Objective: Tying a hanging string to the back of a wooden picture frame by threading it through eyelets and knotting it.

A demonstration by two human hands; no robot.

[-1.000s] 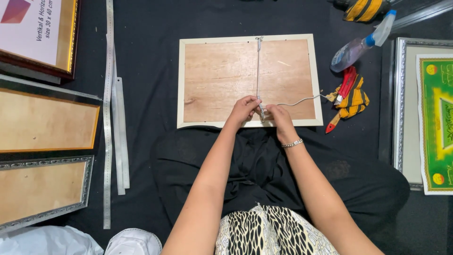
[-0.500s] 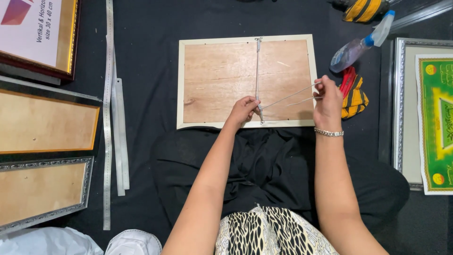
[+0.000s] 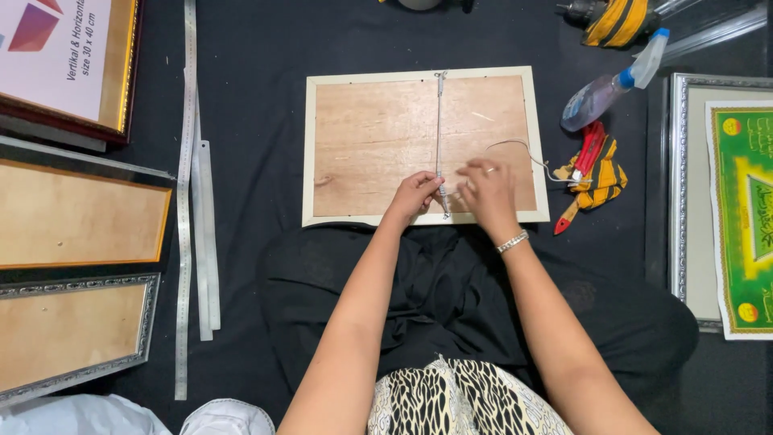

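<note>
While the frame lies face down on the dark floor, its hanging wire is being pinched by the left hand and knotted by the closed right hand, tightening probably being needed next.

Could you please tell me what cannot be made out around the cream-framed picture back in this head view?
- How the thin hanging wire is fastened at the cream wooden frame: left hand and right hand cover that end.
- The yellow-and-black tool at the top: cut off by the edge.
- The green print's silver frame: cut off on the right.
</note>
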